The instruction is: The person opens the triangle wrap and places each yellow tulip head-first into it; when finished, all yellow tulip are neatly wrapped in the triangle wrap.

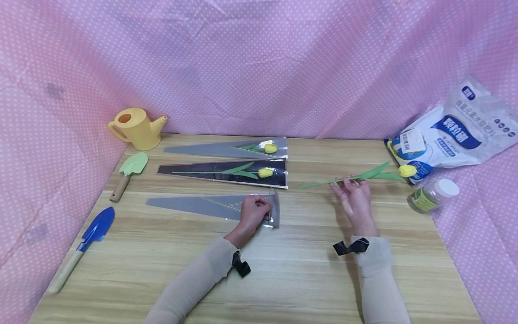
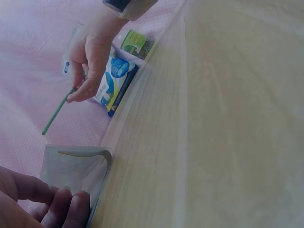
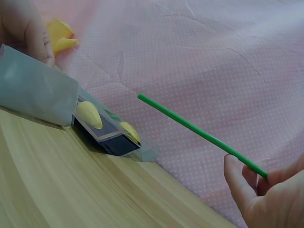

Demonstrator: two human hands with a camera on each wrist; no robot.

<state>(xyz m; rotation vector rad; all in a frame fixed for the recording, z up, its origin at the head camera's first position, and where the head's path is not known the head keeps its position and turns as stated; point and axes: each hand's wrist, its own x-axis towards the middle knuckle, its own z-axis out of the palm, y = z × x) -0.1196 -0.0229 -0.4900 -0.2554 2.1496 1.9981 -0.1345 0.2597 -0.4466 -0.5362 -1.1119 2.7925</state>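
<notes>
My right hand [image 1: 357, 202] holds a yellow artificial tulip [image 1: 407, 171] by its green stem, above the right part of the table. The bare stem end points left, toward the sleeves; in the right wrist view the stem [image 3: 190, 127] runs out past the fingertips. With curled fingers, my left hand [image 1: 255, 211] pinches a grey, clear-fronted flower sleeve [image 1: 182, 203] near its wide right end. That end looks raised off the table in the left wrist view, where the sleeve [image 2: 76, 164] stands beside the fingers. No flower shows inside this sleeve.
Behind lie a black sleeve [image 1: 194, 168] and another grey sleeve [image 1: 198, 149], each with a yellow tulip inside. Left are a yellow watering can [image 1: 141, 130], a green trowel [image 1: 134, 164] and a blue trowel [image 1: 99, 227]. A white bag [image 1: 453, 135] and a lidded jar [image 1: 429, 198] stand right.
</notes>
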